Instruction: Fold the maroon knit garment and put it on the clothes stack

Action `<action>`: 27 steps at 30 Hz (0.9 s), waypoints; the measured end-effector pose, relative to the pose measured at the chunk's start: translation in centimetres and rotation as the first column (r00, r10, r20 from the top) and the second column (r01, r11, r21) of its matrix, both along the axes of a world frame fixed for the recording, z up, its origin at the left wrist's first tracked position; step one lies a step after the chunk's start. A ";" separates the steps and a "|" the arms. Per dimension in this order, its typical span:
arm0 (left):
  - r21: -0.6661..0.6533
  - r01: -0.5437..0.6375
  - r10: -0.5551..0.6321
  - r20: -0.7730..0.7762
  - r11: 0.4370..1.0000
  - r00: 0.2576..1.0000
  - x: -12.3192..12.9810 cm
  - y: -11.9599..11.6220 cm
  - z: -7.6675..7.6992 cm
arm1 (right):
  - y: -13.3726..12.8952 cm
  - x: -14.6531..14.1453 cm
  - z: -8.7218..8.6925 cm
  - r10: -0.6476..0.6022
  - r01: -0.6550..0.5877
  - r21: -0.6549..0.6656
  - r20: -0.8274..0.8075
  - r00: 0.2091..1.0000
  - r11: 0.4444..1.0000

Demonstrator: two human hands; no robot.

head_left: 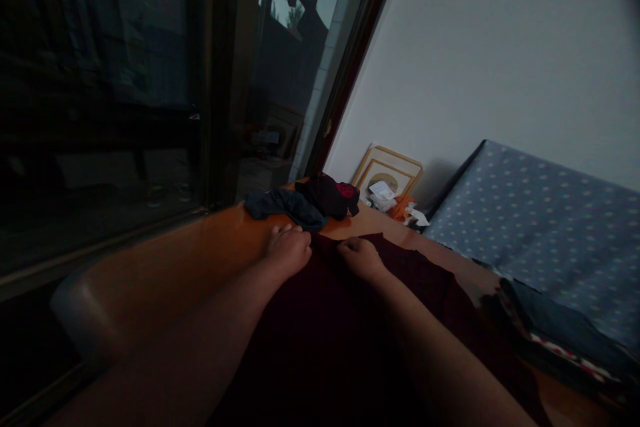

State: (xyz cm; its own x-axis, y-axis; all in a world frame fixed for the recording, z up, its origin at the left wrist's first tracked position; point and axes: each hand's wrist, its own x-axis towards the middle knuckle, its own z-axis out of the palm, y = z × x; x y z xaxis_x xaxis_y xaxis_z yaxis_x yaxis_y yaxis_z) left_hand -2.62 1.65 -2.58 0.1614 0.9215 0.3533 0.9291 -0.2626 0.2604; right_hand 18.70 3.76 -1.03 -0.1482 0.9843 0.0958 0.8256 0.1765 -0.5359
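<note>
A dark maroon cloth (320,333) lies spread over the orange-brown wooden surface (165,280), its far edge under my hands. My left hand (290,249) is at the cloth's far left corner, fingers curled against it. Further right along the same edge, my right hand (359,255) pinches the fabric between thumb and fingers. Just beyond my left hand sits a crumpled dark blue-grey garment (285,205), touching a black garment with a red print (330,195).
Folded clothes (565,327) are stacked at the right. Behind them leans a grey-blue dotted panel (540,227). Picture frames (389,167) and crumpled white and orange items (400,205) stand by the wall. Glass doors (150,80) are along the left.
</note>
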 end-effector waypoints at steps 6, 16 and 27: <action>-0.054 -0.058 0.059 0.025 0.997 0.998 -0.4 0.5 -0.7 | 1.6 -1.7 -0.3 0.014 -0.002 -0.117 0.100 0.995 0.993; -0.055 -0.106 0.108 0.033 0.993 0.994 -0.6 0.7 -1.2 | 2.4 -2.9 -1.9 0.229 -0.237 -0.008 -0.236 0.944 0.971; -0.083 -0.120 0.123 0.032 0.989 0.992 -0.5 0.9 -1.4 | 1.2 -2.0 -1.3 0.022 -0.094 -0.223 -0.304 0.952 0.970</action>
State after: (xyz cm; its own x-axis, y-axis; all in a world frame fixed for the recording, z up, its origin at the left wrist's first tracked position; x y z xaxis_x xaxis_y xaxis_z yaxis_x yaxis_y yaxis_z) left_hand -3.17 2.53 -3.95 0.0345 0.9591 0.2809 0.9423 -0.1249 0.3106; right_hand 16.67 4.93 -2.32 -0.2059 0.9748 -0.0860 0.6141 0.0603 -0.7869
